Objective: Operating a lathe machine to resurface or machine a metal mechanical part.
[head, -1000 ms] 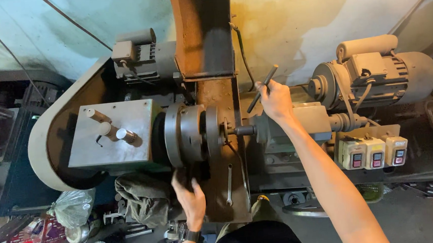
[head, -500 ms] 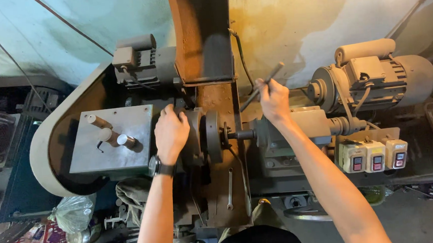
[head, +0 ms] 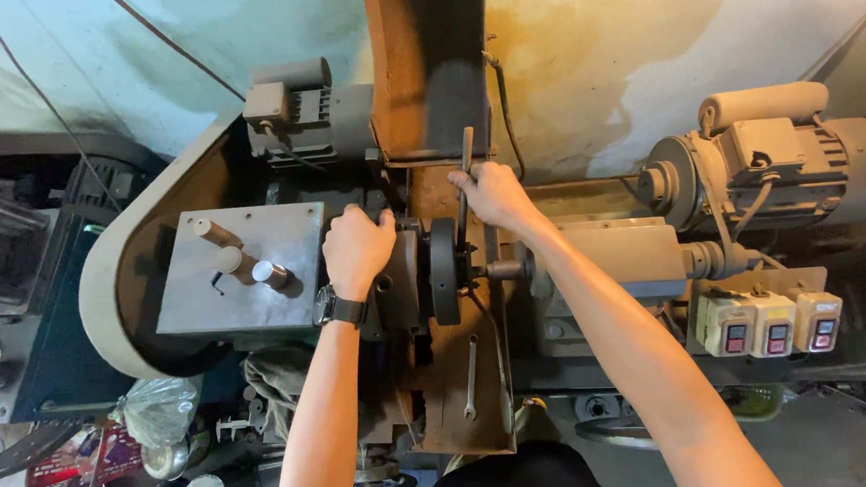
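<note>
A grey lathe-type machine point(head: 594, 254) is occupying the middle of the view, standing against a stained wall point(head: 642, 50). A curved belt guard point(head: 115, 283) is wrapping around its left end, and a grey motor point(head: 798, 156) is sitting at its right end. A flat metal plate point(head: 239, 270) with short pegs is lying left of centre. Three switch boxes point(head: 770, 321) with red buttons are hanging on the machine's front right.

The round chuck point(head: 443, 271) is sitting at the middle of the machine, between the two hands. The left hand point(head: 356, 248) is closing over the chuck's left body, fingers curled and pressed onto it (a dark wristwatch point(head: 340, 308) is showing at the wrist). The right hand point(head: 493, 192) is wrapping tightly around a long chuck key point(head: 467, 186), which is standing upright from the chuck's top edge. A small spanner point(head: 471, 377) is lying loose on the rusty tray below the chuck.
</note>
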